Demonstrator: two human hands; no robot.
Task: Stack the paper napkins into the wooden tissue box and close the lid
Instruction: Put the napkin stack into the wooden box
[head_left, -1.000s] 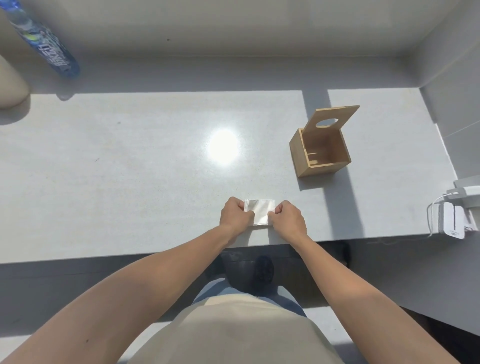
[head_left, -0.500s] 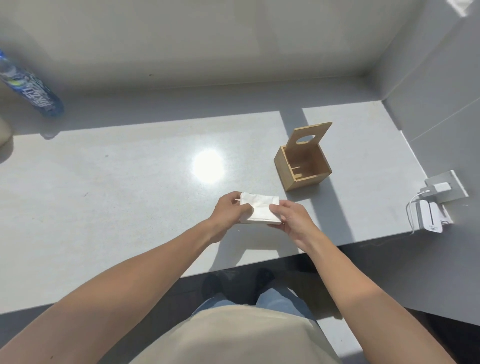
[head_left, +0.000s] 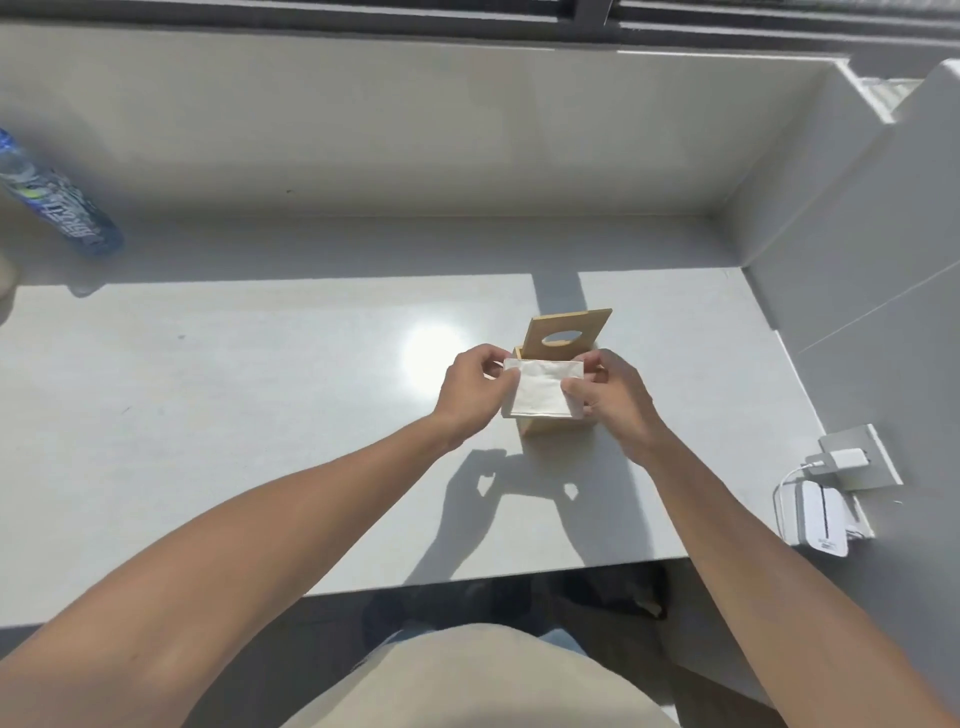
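Observation:
A white stack of paper napkins (head_left: 540, 388) hangs just above the open wooden tissue box (head_left: 550, 427), covering most of its opening. My left hand (head_left: 470, 392) pinches the stack's left edge and my right hand (head_left: 613, 397) pinches its right edge. The box's lid (head_left: 569, 332), with an oval hole in it, stands upright behind the napkins. The inside of the box is hidden by the stack and my hands.
The box stands on a pale grey counter (head_left: 260, 415) with a raised wall behind and to the right. A plastic water bottle (head_left: 57, 202) stands at the far left. A white charger and plug (head_left: 826, 499) sit at the counter's right end.
Both hands lifted the napkin stack off the counter near the front edge and carried it forward and right, over the open box. The lid has stayed upright.

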